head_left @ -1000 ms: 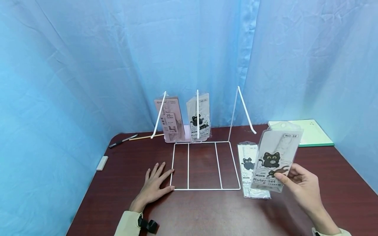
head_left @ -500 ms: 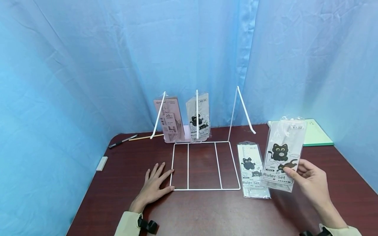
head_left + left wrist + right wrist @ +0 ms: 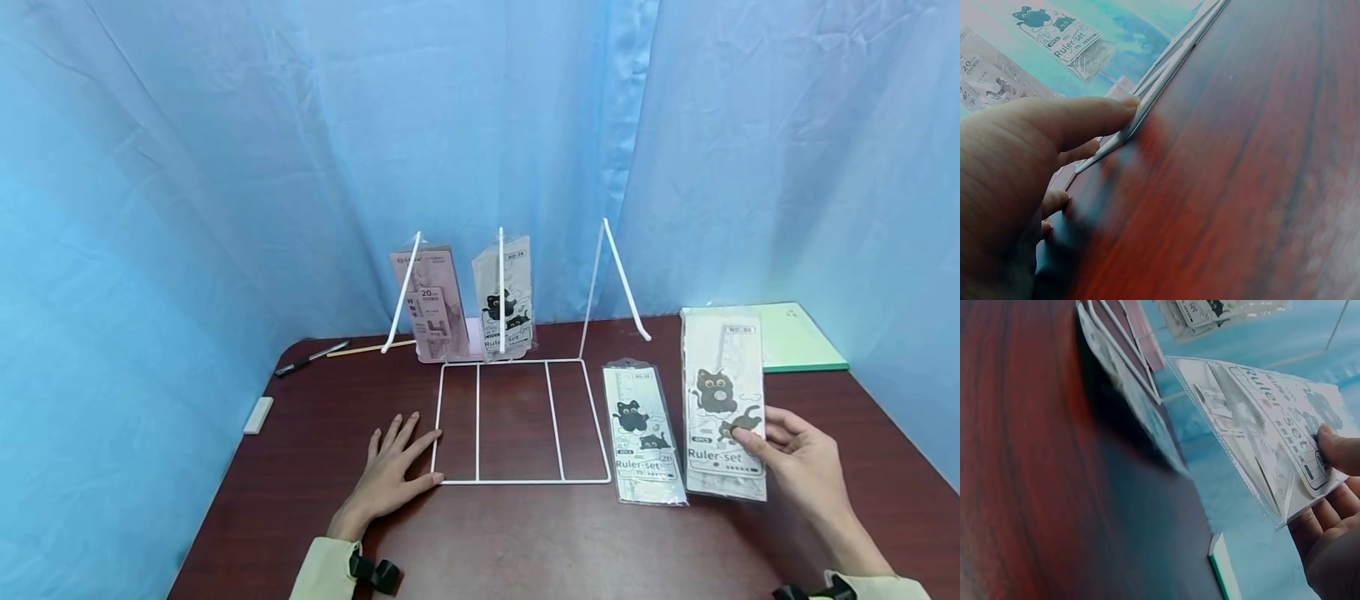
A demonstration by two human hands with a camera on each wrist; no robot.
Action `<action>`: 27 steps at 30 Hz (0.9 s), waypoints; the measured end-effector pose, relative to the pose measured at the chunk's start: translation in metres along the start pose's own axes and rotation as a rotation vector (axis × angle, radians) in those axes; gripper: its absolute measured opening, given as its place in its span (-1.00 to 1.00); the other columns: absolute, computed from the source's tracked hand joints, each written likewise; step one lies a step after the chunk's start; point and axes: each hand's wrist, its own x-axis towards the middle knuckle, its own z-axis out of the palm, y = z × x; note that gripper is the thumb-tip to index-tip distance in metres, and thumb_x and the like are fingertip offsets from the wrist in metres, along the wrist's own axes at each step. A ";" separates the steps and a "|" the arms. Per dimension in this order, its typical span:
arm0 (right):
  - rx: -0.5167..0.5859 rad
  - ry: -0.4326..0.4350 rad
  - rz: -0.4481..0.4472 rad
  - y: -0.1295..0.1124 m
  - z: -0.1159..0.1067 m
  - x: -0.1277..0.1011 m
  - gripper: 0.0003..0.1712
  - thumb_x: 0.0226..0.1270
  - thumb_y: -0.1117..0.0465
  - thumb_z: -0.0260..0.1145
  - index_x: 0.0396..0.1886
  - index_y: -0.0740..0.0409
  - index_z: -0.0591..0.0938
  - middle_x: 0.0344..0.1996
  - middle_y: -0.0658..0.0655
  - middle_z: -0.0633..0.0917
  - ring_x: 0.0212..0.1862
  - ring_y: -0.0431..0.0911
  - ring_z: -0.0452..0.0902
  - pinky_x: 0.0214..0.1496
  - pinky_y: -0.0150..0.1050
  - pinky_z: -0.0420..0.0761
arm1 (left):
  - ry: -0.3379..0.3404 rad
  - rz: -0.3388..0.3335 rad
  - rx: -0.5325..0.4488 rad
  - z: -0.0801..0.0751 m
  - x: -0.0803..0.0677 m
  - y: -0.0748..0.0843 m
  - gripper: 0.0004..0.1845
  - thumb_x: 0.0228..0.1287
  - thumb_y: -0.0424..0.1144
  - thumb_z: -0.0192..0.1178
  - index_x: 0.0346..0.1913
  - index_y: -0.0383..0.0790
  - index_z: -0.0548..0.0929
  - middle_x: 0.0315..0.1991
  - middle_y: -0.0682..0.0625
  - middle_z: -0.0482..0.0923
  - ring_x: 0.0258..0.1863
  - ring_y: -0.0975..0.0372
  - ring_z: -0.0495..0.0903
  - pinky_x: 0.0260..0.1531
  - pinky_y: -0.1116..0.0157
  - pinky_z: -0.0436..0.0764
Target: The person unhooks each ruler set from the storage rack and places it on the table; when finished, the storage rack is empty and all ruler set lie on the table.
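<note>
Thumb and fingers of the right hand [image 3: 812, 468] pinched a ruler-set packet [image 3: 722, 350], above the table [image 3: 525, 542] and just right of a flat-lying packet [image 3: 643, 437]. The left hand [image 3: 386, 483] lay with fingers spread, thumb and forefinger touching the left side of the white wire rack [image 3: 525, 482]. Farther out, a pink packet [image 3: 435, 304] and a black-cat packet [image 3: 517, 287] hung from the rack's prongs, and a green-edged pad [image 3: 806, 337] lay at the far right

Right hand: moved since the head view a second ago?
Yes. The right hand, holding a ruler-set packet, has shifted to the right, farther from the white wire rack.
</note>
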 end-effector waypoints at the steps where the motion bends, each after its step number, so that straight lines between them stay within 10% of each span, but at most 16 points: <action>1: 0.018 -0.008 0.022 0.002 -0.001 0.000 -0.53 0.31 0.43 0.35 -0.10 -0.32 0.61 -0.41 -0.51 0.73 -0.41 -0.49 0.71 -0.47 -0.51 0.61 | -0.004 -0.004 0.001 0.000 0.000 0.000 -0.26 0.28 0.22 0.25 0.48 0.10 0.39 0.62 -0.21 0.02 0.63 -0.20 -0.15 0.46 -0.38 -0.23; 10: -0.042 -0.098 0.189 0.019 -0.007 0.001 -0.67 0.39 0.18 0.36 -0.04 -0.38 0.53 -0.43 -0.51 0.72 -0.45 -0.37 0.72 -0.49 -0.31 0.65 | -0.003 -0.008 0.009 0.000 0.001 -0.001 -0.26 0.26 0.21 0.26 0.48 0.11 0.39 0.62 -0.20 0.01 0.63 -0.19 -0.15 0.46 -0.37 -0.23; 18: -0.172 -0.137 0.312 0.038 -0.004 0.003 -0.26 0.41 0.04 0.34 0.36 0.44 0.35 -0.47 -0.46 0.69 -0.44 -0.32 0.71 -0.42 -0.26 0.70 | 0.002 -0.013 0.001 0.000 -0.001 -0.001 -0.27 0.25 0.21 0.27 0.46 0.10 0.42 0.61 -0.21 0.04 0.62 -0.21 -0.13 0.45 -0.38 -0.21; 27: -0.220 -0.212 0.388 0.043 -0.006 0.007 -0.15 0.48 0.03 0.26 0.44 0.56 0.19 -0.33 -0.07 0.79 -0.43 -0.25 0.73 -0.38 -0.23 0.73 | -0.007 -0.017 0.007 -0.001 0.001 0.001 -0.27 0.26 0.21 0.26 0.47 0.11 0.40 0.62 -0.20 0.02 0.63 -0.18 -0.16 0.47 -0.36 -0.23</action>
